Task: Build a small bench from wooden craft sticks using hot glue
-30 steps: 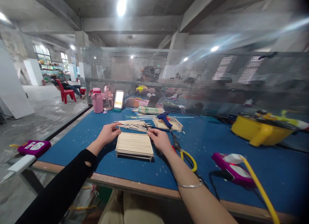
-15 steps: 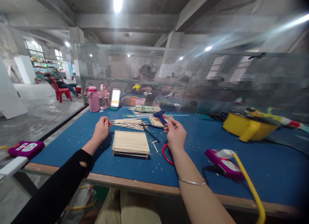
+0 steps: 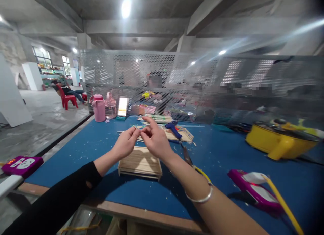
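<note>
Over the far edge of a small platform of pale wooden sticks [image 3: 139,165], my two hands meet at the fingertips. My left hand [image 3: 125,142] is closed in a pinch. My right hand [image 3: 158,142] pinches from the other side, its index finger raised. Whatever lies between the fingertips is too small and covered to name. Loose wooden sticks [image 3: 121,131] lie behind the hands, mostly hidden by them. A blue glue gun [image 3: 174,129] rests at a stick frame [image 3: 187,136], beyond my right hand. A dark tool [image 3: 186,155] lies beside my right forearm.
A pink flask [image 3: 98,108], a clear pink bottle [image 3: 110,108] and a lit phone [image 3: 123,106] stand at the back left. Purple power strips [image 3: 255,191] lie right and left. A yellow pan [image 3: 268,140] sits far right. A perforated metal screen [image 3: 106,69] closes the table's back.
My hands, apart on either side of the stick platform before, have come together above its far edge. The view has shifted slightly.
</note>
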Available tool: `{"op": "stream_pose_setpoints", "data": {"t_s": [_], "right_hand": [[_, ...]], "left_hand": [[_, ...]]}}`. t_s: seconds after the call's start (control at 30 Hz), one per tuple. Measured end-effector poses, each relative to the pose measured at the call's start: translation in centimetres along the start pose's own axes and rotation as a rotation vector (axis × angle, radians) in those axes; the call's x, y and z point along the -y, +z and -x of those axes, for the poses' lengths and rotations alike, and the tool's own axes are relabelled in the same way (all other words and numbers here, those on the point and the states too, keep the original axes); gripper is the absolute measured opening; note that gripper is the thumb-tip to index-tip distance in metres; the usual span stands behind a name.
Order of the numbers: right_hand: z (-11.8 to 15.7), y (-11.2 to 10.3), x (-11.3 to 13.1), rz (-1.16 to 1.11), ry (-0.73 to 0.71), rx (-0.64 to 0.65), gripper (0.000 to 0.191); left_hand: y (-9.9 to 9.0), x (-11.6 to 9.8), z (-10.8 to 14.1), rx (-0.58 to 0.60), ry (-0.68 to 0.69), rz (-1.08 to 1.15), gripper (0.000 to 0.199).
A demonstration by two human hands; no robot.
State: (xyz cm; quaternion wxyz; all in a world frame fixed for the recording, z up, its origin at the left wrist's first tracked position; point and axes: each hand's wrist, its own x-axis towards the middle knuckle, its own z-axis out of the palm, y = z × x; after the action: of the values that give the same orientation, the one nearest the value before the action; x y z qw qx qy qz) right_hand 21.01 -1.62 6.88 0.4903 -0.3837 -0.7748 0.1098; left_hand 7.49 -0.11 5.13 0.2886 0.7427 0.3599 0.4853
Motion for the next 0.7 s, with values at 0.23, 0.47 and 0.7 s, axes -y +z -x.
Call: {"op": "stream_pose_setpoints", "data": {"t_s": [0.23, 0.47, 0.7], "right_hand": [[-0.9, 0.9, -1.2, 0.091, -0.078, 0.167, 0.049], [-1.1, -7.7, -4.5, 0.700, 0.409, 0.262, 0.022], [9.1, -11.0, -4.5, 0.889, 0.815, 0.586, 0.035]], "left_hand": [[-0.6, 1.7, -0.6, -0.105, -0.086, 0.012, 0.038], [-3.4, 5.8, -1.0, -0.167, -0.421, 0.392, 0.022], [-3.9, 7.0, 0.0, -0.126, -0.487, 0.365, 0.028]]}}
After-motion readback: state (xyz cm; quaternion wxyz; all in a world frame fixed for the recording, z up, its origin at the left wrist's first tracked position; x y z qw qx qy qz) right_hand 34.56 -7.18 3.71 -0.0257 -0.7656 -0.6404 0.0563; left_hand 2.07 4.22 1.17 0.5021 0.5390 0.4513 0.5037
